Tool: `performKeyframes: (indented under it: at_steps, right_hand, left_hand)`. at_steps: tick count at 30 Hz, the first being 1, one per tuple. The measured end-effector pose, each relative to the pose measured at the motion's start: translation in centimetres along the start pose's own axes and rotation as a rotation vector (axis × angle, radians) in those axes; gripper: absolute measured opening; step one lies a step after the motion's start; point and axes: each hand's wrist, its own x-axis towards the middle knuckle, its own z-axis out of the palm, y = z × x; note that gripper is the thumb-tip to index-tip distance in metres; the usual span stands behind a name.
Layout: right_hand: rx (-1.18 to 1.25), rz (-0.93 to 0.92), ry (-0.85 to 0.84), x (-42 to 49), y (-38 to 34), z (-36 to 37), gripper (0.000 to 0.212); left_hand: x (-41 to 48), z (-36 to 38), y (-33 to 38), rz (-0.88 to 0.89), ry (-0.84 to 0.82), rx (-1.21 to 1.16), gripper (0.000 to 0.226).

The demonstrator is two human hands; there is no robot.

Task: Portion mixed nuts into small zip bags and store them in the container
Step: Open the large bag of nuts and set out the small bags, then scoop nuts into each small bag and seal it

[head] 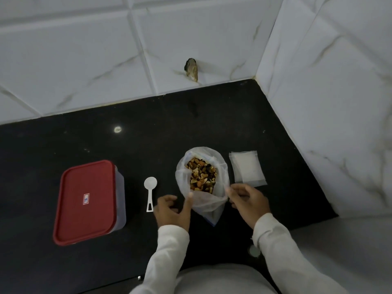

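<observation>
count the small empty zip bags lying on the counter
2 show, overlapping just right of the nuts bag: the far zip bag toward the wall, the near zip bag by the right hand. More may be hidden beneath.

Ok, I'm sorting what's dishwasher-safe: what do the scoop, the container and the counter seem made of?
Scoop: matte white plastic, likely; thin moulded handle with a slot. Container: plastic, smooth opaque red lid over a translucent body. Counter: polished black stone, perhaps granite; it mirrors a light spot.
</observation>
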Motion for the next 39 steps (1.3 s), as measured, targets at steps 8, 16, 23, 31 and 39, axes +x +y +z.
performKeyframes:
  at_steps: [8, 16, 23, 31, 39]
  right_hand:
    - [-0.137, -0.298, 0.256, 2.4, -1.4, -5.9, 0.01]
    - [-0.311, -0.26, 0.352, 5.4, -1.0, -7.9, 0.024]
    - [-0.386, -0.179, 0.28, 7.1, 0.3, -7.8, 0.043]
    - [-0.294, -0.14, 0.185, 7.8, 0.5, -7.9, 0.035]
    - [-0.183, -0.126, 0.217, 7.5, 0.1, -7.8, 0.035]
  left_hand:
    - [-3.7, 6.8, 8.1, 0.5, -0.309, 0.252, 0.005]
    - [-2.6, 13.5, 7.7, 0.444, -0.232, 0.484, 0.027]
    - [-2.5, 15.1, 7.4, 0.363, -0.251, 0.568, 0.041]
    - [-2.5, 15.8, 7.5, 0.274, -0.255, 0.49, 0.047]
    - [-3.1, 15.8, 7.6, 0.316, -0.248, 0.492, 0.047]
